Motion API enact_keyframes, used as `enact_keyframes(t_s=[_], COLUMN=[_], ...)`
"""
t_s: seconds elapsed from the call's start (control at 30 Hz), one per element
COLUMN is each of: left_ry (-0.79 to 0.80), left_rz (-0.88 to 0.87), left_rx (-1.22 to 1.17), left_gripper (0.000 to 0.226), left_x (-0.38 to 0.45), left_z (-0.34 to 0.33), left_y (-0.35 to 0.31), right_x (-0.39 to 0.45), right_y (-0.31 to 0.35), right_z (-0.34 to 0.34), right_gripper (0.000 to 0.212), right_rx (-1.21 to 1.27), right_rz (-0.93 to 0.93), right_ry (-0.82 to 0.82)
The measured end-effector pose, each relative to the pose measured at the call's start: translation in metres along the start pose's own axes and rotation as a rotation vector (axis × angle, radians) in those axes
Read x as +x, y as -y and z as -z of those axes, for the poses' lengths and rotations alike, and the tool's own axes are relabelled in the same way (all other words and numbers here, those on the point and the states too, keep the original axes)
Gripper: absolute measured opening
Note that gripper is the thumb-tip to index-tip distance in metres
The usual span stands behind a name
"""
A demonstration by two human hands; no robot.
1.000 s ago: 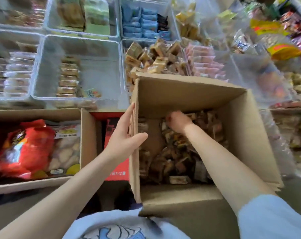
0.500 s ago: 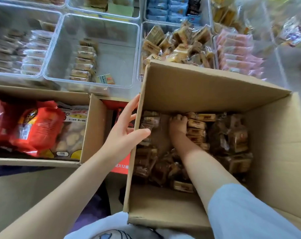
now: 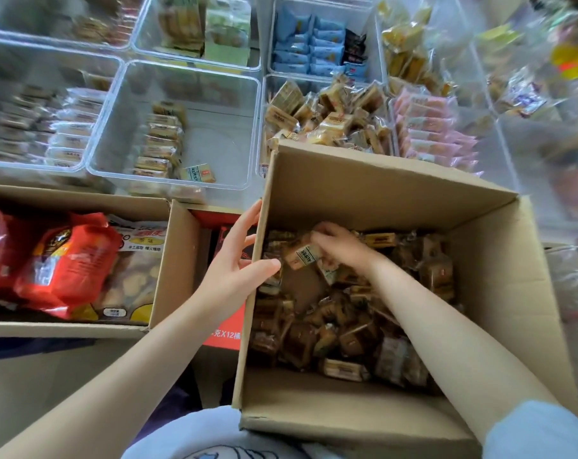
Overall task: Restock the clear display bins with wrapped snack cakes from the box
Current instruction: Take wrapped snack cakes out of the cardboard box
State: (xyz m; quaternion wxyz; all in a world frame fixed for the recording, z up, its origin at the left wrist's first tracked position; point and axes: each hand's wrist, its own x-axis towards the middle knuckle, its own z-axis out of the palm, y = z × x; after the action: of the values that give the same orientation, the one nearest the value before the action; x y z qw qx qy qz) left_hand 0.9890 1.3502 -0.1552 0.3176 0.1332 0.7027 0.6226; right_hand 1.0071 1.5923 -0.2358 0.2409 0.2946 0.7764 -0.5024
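Observation:
An open cardboard box (image 3: 380, 190) sits in front of me with several wrapped brown snack cakes (image 3: 347, 329) heaped on its bottom. My right hand (image 3: 342, 245) is down inside the box and grips one wrapped cake (image 3: 302, 255) with a printed label, lifted a little off the heap. My left hand (image 3: 234, 263) holds the box's left wall, thumb inside and fingers outside. Beyond the box stands a clear bin (image 3: 215, 127) with a short row of similar cakes and much bare floor. To its right, a second bin (image 3: 267, 94) is piled with cakes.
A second cardboard box (image 3: 178, 260) at the left holds red snack bags. A red carton (image 3: 226, 336) lies between the two boxes. More clear bins with blue, pink, yellow and white packets fill the back and right. My light sleeve (image 3: 539, 432) shows at the bottom right.
My right hand, which was pressed down among the cakes, has closed on one wrapped cake and lifted it slightly. My view has tilted down toward the box. My left hand stays on the box wall.

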Motion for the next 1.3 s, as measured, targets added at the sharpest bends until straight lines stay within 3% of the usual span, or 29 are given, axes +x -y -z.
enact_keyframes(t_s=[0.13, 0.27, 0.4, 0.57, 0.77, 0.87, 0.97, 1.07, 1.17, 1.23, 1.3], left_ry=[0.012, -0.095, -0.082, -0.038, 0.079, -0.052, -0.331, -0.302, -0.218, -0.226, -0.217], left_rz=[0.020, -0.129, -0.179, -0.145, -0.080, -0.123, -0.117, 0.005, -0.011, -0.025, -0.016], left_rx=[0.059, 0.153, -0.035, -0.051, 0.182, 0.281, 0.688, 1.067, 1.258, 1.295, 1.296], left_gripper=[0.081, 0.068, 0.049, 0.032, 0.035, 0.035, 0.062, 0.080, 0.082, 0.081, 0.081], left_x=[-0.003, -0.003, 0.006, 0.022, 0.071, 0.109, 0.149, 0.172, 0.180, 0.180, 0.179], left_z=[0.005, 0.018, 0.040, 0.100, 0.176, 0.217, 0.271, 0.307, 0.315, 0.314, 0.314], left_y=[-0.006, -0.030, -0.068, -0.084, -0.076, -0.047, 0.005, 0.049, 0.072, 0.073, 0.072], right_x=[-0.045, -0.096, -0.127, -0.120, -0.081, -0.046, 0.004, 0.065, 0.126, 0.156, 0.180], right_y=[0.035, 0.078, 0.126, 0.176, 0.222, 0.249, 0.273, 0.287, 0.287, 0.282, 0.276], right_z=[0.017, 0.018, 0.004, -0.023, -0.059, -0.070, -0.073, -0.078, -0.093, -0.111, -0.129], right_gripper=[0.046, 0.057, 0.057, 0.030, 0.031, 0.026, 0.025, 0.031, 0.037, 0.034, 0.033], right_rx=[0.354, 0.501, 0.522, 0.183, 0.006, -0.013, -0.032, -0.292, -0.790, -1.108, -1.228], right_rz=[-0.007, 0.213, 0.369, 0.431, 0.419, 0.425, 0.399, 0.368, 0.321, 0.227, 0.151], right_ry=[0.137, 0.206, 0.236, -0.023, 0.034, -0.058, -0.234, -0.302, -0.255, -0.114, 0.041])
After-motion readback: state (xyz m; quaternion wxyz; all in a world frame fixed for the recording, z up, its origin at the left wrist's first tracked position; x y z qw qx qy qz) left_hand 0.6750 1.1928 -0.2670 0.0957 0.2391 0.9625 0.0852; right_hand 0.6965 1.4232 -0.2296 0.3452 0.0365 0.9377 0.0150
